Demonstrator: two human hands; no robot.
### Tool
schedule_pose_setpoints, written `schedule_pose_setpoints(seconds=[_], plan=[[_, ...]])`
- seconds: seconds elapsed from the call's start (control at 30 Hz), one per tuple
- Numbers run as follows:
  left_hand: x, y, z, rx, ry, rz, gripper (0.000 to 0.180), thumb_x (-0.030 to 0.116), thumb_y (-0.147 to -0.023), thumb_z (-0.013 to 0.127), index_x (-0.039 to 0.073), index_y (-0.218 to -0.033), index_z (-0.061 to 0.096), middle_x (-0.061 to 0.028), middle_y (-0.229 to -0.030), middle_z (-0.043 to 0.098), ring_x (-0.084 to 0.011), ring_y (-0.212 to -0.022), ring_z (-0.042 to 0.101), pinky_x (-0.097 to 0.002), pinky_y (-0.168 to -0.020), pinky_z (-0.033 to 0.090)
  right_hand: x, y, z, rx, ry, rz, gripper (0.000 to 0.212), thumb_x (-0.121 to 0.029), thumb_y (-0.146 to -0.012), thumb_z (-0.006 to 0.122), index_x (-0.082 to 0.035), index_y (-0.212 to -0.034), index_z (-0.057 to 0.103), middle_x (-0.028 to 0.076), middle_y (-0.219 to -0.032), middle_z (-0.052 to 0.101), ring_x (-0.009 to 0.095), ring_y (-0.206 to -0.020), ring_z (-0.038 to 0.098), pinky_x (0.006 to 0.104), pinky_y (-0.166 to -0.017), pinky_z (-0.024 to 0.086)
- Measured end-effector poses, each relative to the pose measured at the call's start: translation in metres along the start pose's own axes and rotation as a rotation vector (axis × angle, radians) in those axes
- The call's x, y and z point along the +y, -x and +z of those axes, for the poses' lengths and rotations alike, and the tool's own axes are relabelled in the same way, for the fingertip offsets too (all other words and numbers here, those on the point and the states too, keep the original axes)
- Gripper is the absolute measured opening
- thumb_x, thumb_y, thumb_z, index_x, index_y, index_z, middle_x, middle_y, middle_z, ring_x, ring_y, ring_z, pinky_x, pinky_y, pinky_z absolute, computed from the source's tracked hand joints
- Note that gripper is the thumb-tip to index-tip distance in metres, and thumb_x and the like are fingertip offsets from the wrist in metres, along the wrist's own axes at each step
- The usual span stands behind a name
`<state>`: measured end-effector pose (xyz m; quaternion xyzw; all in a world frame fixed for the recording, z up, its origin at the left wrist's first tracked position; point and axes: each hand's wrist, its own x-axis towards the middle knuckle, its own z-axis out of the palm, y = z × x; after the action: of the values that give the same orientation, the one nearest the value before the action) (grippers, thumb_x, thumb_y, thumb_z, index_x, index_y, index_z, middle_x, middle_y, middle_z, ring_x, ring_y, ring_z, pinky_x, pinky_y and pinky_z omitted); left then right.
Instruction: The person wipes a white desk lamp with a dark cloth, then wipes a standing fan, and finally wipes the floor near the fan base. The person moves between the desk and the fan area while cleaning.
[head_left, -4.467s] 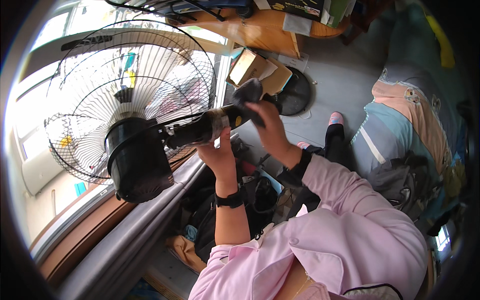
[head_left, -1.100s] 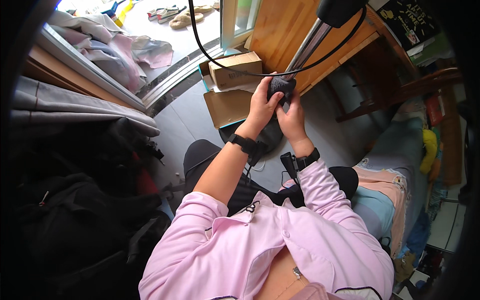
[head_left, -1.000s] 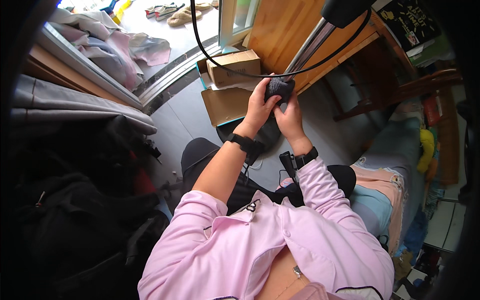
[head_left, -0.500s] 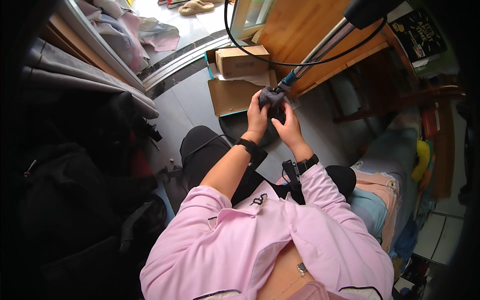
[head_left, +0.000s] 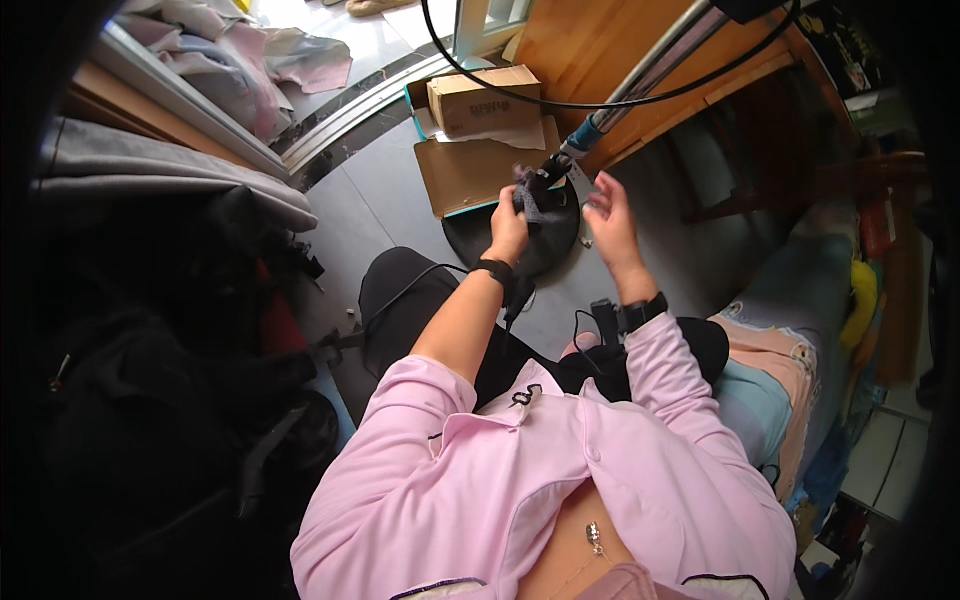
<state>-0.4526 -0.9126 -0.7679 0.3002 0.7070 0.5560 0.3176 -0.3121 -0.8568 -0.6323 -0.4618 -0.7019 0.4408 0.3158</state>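
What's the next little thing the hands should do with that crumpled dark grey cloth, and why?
I'd say the right hand should gently steady the shiny silver metal pole. The left hand grips the crumpled dark grey cloth near the pole's lower black part, while the right looks empty, open and close by.

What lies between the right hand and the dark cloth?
In the head view, an open gap separates the right hand and dark cloth; the round black base shows beyond.
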Motion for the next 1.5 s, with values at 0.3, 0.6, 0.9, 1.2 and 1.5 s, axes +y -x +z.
schedule_pose_setpoints(seconds=[0.3, 0.6, 0.9, 1.2, 1.5], plan=[[0.019, -0.019, 0.013, 0.211, 0.271, 0.069, 0.042, -0.001, -0.09, 0.057, 0.01, -0.131, 0.051, -0.0147, -0.115, 0.064, -0.0269, -0.107, 0.061, -0.0334, -0.095, 0.046, -0.055, -0.044, -0.055, 0.07, -0.174, -0.193, 0.053, 0.004, -0.089, 0.053, -0.003, -0.141, 0.043, 0.014, -0.141, 0.052, 0.017, -0.112, 0.058, 0.0266, -0.095, 0.047], [-0.052, -0.036, 0.024, 0.002, 0.089, -0.212, 0.044, -0.001, -0.088, 0.058, 0.008, -0.129, 0.049, -0.016, -0.115, 0.062, -0.0298, -0.103, 0.062, -0.0356, -0.091, 0.048, 0.002, -0.007, -0.075, 0.134, -0.096, 0.038, 0.045, 0.003, -0.089, 0.054, -0.002, -0.133, 0.053, 0.011, -0.132, 0.06, 0.015, -0.109, 0.059, 0.0261, -0.091, 0.048], [-0.044, -0.027, 0.058, 0.372, 0.475, -0.377, 0.042, -0.001, -0.087, 0.061, -0.001, -0.126, 0.043, -0.0128, -0.115, 0.055, -0.0201, -0.098, 0.059, -0.0317, -0.086, 0.049, 0.05, -0.014, -0.144, 0.29, -0.017, 0.087, 0.035, -0.003, -0.091, 0.058, -0.002, -0.125, 0.058, 0.01, -0.123, 0.064, 0.016, -0.103, 0.062, 0.0279, -0.088, 0.05], [0.009, -0.052, 0.02, 0.076, 0.154, -0.221, 0.058, -0.006, -0.076, 0.056, 0.004, -0.133, 0.049, -0.0114, -0.11, 0.06, -0.0242, -0.099, 0.058, -0.0341, -0.091, 0.047, 0.085, -0.001, -0.117, 0.126, 0.218, 0.038, 0.029, -0.004, -0.086, 0.062, -0.003, -0.115, 0.062, 0.012, -0.106, 0.068, 0.024, -0.089, 0.065, 0.0355, -0.078, 0.053], [0.088, -0.039, 0.01, -0.068, 0.197, 0.096, 0.073, -0.002, -0.074, 0.078, 0.008, -0.136, 0.042, -0.0038, -0.109, 0.055, -0.0153, -0.1, 0.056, -0.0284, -0.087, 0.048, 0.114, -0.029, -0.111, -0.031, 0.228, 0.183, 0.03, -0.006, -0.087, 0.063, -0.003, -0.117, 0.062, 0.011, -0.111, 0.067, 0.018, -0.087, 0.064, 0.032, -0.081, 0.053]])
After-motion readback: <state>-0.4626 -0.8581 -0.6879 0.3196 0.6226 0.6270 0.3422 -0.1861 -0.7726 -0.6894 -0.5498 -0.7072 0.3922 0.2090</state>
